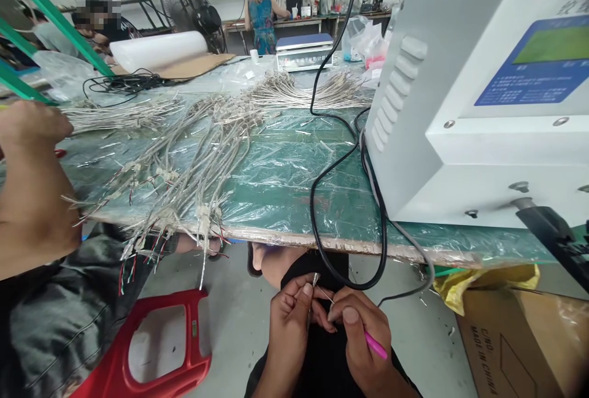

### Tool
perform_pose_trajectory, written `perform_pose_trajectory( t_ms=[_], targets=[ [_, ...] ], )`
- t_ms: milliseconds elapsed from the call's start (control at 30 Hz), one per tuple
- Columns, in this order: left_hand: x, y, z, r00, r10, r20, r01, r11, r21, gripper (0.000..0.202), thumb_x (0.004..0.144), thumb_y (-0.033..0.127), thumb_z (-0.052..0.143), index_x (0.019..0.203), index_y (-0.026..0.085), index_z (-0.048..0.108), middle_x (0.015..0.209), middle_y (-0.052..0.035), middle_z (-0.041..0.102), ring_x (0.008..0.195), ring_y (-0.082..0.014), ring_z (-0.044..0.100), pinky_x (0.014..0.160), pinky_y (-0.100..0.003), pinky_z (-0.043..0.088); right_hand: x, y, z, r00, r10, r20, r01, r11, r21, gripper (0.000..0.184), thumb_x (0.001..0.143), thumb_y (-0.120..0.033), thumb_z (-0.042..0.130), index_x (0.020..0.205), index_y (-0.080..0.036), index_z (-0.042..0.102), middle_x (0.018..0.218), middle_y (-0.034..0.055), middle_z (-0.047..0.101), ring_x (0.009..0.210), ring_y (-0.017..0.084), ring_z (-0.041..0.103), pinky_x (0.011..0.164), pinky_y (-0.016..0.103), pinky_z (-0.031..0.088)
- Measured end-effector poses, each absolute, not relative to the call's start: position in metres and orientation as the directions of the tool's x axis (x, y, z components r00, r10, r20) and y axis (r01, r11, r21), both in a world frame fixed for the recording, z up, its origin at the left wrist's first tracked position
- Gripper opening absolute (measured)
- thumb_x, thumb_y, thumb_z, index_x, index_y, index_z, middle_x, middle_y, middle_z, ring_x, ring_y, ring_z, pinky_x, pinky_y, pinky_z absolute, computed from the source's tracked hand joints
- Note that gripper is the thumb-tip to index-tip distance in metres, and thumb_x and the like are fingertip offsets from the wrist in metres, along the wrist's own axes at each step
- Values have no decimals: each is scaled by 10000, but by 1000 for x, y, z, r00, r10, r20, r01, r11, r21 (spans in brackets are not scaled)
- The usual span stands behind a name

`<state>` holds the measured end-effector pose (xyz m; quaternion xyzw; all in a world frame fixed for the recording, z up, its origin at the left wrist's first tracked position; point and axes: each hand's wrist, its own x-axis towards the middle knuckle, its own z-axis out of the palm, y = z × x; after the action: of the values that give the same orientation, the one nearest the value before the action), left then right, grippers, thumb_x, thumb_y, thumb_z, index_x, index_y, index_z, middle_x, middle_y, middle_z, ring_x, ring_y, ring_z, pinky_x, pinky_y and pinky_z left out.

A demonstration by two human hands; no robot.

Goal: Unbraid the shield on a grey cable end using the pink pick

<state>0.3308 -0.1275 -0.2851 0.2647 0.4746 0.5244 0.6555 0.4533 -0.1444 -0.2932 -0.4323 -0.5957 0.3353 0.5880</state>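
Observation:
Over my lap, below the table edge, my left hand pinches a cable end between thumb and fingers; its frayed, silvery tip sticks up. My right hand is closed round a tool with a pink handle. The tool's thin metal shaft reaches left toward the cable end. Whether its point touches the cable I cannot tell. On the table lies a heap of similar grey cables, with stripped ends and coloured wires hanging over the front edge.
A white machine with a black cord stands on the film-covered table. Another person's arm rests at the left, near a red stool. A weighing scale is further back. A cardboard box sits lower right.

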Motion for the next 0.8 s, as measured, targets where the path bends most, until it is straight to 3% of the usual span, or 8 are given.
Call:
perform_pose_trajectory(
  t_ms=[400,633,800],
  targets=[
    [333,-126,-281,-8,936,-351,-435,313,844,198,875,301,681,975,131,692,770,-68,790,412,-121,628,457,-240,480,452,-145,-297,33,939,343,135,335,-932,328,1006,-200,389,753,-209,596,646,-6,582,636,137,571,629,287,454],
    [332,-127,-283,20,938,-347,-426,322,845,232,882,326,671,992,122,683,762,-92,794,396,-132,621,447,-252,472,454,-142,-302,224,904,365,205,322,-924,219,990,-180,452,878,-218,636,810,13,624,677,132,568,592,258,434],
    [332,-126,-284,11,942,-336,-440,306,844,196,888,306,667,984,136,686,777,-68,792,406,-118,625,452,-240,480,455,-143,-293,85,916,393,157,377,-913,312,1003,-208,400,760,-219,595,656,-14,594,645,134,582,628,272,464]
  ],
)
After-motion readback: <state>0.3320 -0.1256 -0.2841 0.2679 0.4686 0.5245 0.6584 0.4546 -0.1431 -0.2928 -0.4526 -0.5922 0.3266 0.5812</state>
